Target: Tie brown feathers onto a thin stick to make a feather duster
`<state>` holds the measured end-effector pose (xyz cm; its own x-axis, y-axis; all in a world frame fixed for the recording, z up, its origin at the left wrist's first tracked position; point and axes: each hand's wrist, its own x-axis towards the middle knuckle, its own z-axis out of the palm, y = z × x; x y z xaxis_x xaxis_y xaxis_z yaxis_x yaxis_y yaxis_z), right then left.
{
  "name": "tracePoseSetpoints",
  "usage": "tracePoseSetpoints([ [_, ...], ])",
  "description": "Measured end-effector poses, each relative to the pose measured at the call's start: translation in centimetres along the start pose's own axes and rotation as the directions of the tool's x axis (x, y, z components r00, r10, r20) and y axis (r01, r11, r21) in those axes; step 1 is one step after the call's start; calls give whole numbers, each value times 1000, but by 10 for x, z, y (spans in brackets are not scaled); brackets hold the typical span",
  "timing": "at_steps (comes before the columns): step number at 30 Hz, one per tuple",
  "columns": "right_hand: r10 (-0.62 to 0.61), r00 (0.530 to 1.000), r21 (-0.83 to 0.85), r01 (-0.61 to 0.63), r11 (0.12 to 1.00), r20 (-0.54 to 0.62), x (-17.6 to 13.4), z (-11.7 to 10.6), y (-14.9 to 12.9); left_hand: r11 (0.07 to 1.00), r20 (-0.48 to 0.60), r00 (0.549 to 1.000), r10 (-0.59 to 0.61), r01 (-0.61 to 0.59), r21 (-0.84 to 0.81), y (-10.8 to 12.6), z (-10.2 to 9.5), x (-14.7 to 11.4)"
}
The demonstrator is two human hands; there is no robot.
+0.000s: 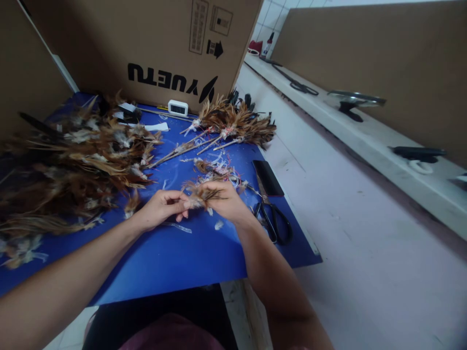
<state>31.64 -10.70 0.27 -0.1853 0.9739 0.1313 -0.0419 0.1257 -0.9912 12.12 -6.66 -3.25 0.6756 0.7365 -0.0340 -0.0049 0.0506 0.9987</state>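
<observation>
Both of my hands meet over the blue table top (164,272), pinching one small tuft of brown feathers (200,195). My left hand (162,208) grips its pale, fluffy end between thumb and fingers. Around the other side of the tuft, my right hand (224,199) is closed, its fingertips partly hidden by feathers. A large heap of loose brown feathers (83,160) lies to the left. Beyond my hands are finished-looking feather bunches on sticks (237,121), with scraps of ribbon and thread (221,167) in front of them.
Black-handled scissors (275,221) lie right of my right hand, beside a black flat object (268,177). A small white digital clock (178,108) stands before a big cardboard box (164,39). Along the right runs a ledge (365,131) holding more scissors (299,86) and a mirror-like disc (359,98).
</observation>
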Motion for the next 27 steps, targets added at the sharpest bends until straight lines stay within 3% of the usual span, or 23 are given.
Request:
tracePoseSetpoints([
  [8, 71, 997, 72, -72, 995, 15, 1, 1, 2, 999, 12, 1000, -5, 4, 43, 4, 0, 0],
  [13, 127, 989, 122, -118, 985, -70, 4, 1, -1, 998, -2, 1000, 4, -4, 67, 4, 0, -1],
  [21, 101, 976, 93, -84, 992, -195, 6, -10, -6, 996, 0, 1000, 0, 0, 85, 2, -3, -1],
  [24, 43, 967, -45, -56, 997, -250, 7, -20, -5, 999, -27, 1000, 2, -1, 33, 3, -2, -1],
  [27, -38, 975, -368, -46, 929, -218, 5, -28, -3, 992, -115, 993, 20, -35, -124, 6, -1, -1],
])
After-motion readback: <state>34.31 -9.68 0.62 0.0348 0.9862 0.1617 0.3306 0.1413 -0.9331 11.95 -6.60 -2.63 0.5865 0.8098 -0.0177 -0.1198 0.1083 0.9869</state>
